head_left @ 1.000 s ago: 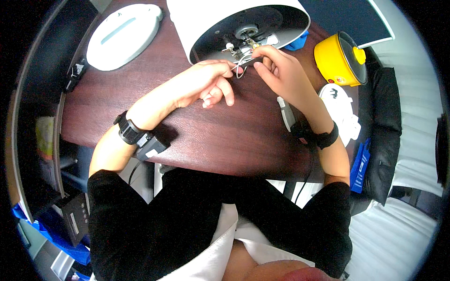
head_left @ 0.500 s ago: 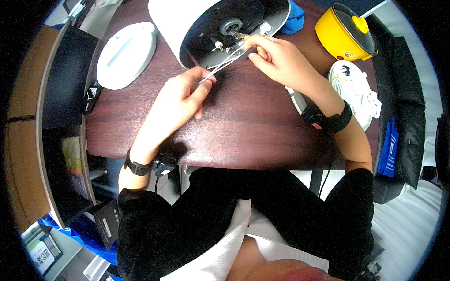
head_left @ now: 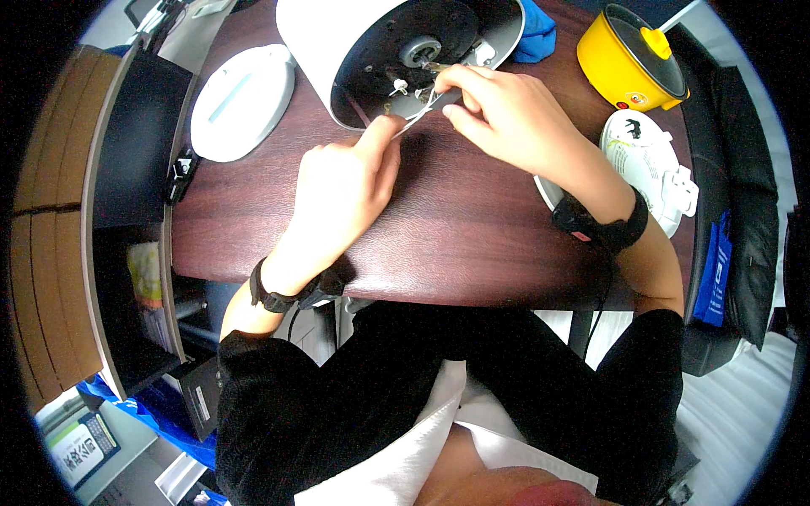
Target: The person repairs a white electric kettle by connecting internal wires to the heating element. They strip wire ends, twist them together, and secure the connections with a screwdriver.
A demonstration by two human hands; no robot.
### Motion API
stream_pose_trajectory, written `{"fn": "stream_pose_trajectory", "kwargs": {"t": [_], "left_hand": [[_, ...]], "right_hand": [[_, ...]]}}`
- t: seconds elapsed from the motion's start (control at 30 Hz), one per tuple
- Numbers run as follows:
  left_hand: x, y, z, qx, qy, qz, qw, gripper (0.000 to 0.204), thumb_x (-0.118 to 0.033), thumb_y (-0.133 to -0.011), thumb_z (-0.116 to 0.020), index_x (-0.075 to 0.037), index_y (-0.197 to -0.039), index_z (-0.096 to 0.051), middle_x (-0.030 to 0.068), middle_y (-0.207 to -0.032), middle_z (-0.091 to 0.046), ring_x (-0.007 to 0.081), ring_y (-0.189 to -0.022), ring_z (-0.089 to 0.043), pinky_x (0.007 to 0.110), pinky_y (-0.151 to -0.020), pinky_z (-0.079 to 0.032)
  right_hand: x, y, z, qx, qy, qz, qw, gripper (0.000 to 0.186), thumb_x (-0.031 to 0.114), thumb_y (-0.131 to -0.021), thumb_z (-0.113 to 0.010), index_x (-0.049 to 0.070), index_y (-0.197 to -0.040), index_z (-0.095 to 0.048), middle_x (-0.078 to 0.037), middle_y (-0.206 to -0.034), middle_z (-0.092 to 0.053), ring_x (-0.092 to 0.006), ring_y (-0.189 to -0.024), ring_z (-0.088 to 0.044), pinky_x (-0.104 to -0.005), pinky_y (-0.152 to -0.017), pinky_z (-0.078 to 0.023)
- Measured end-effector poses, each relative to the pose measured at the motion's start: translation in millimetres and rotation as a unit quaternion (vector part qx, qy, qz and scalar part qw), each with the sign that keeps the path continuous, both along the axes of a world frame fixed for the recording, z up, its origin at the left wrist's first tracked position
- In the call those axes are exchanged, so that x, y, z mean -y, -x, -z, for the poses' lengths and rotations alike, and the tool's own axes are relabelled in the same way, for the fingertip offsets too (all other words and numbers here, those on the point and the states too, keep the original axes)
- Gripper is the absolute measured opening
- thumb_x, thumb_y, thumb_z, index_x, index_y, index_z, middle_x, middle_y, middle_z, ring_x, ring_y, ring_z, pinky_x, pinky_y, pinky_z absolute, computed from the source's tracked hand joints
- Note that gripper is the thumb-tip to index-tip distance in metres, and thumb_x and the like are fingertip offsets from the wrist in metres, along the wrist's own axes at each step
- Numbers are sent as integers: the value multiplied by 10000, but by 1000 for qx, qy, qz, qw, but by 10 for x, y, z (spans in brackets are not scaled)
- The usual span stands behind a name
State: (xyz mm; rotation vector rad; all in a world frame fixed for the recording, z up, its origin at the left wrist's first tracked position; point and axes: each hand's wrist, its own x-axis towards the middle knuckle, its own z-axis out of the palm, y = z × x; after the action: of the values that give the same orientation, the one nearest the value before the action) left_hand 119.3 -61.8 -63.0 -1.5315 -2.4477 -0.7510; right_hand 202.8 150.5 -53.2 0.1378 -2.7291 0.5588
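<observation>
A white cylindrical housing (head_left: 316,51) lies on its side on the dark wooden table (head_left: 472,244), its mouth facing the person and showing a round metal fitting (head_left: 419,51) inside. White wires (head_left: 413,117) come out of the housing's mouth at its near rim. The left hand (head_left: 348,181), just in front of the housing, pinches the wires' near end between thumb and index finger, its other fingers curled under. The right hand (head_left: 519,110) reaches to the housing's mouth from its right, index finger bent against the wires and thumb slightly apart; whether these 2 digits grip is impossible to tell. Each wrist wears 1 black strap (head_left: 629,223). Left of the housing lies a white oval lid (head_left: 245,110). Right of the housing are a blue cloth (head_left: 536,38), then a yellow pot (head_left: 609,63); a white round base (head_left: 641,156) lies right of the housing and nearer the person.
</observation>
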Motion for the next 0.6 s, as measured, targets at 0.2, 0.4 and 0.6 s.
{"fn": "stream_pose_trajectory", "kwargs": {"t": [0.2,0.4,0.6], "left_hand": [[19,-62,22,-36,-52,37,997,198,-148,-889,-623,-96,-1078,-599,90,-546,-581,256,-461,-615,367,-445,-481],[124,-89,-15,11,11,-14,1000,176,-233,-897,-632,-112,-1022,-607,81,-535,-579,264,-467,-617,363,-439,-470],[193,-62,-13,52,-36,-19,998,167,-277,-927,-604,-111,-950,-602,102,-511,-564,299,-473,-613,392,-452,-469]], "right_hand": [[183,-20,-7,-36,50,-101,993,202,156,-872,-656,78,-1053,-610,-90,-697,-583,-259,-592,-595,-353,-546,-456],[185,-12,34,-55,55,-94,993,124,176,-873,-675,79,-939,-636,-85,-689,-579,-232,-556,-576,-328,-529,-451],[89,-1,-112,9,141,-17,990,133,213,-882,-660,85,-904,-629,-82,-642,-593,-212,-577,-610,-327,-550,-472]]}}
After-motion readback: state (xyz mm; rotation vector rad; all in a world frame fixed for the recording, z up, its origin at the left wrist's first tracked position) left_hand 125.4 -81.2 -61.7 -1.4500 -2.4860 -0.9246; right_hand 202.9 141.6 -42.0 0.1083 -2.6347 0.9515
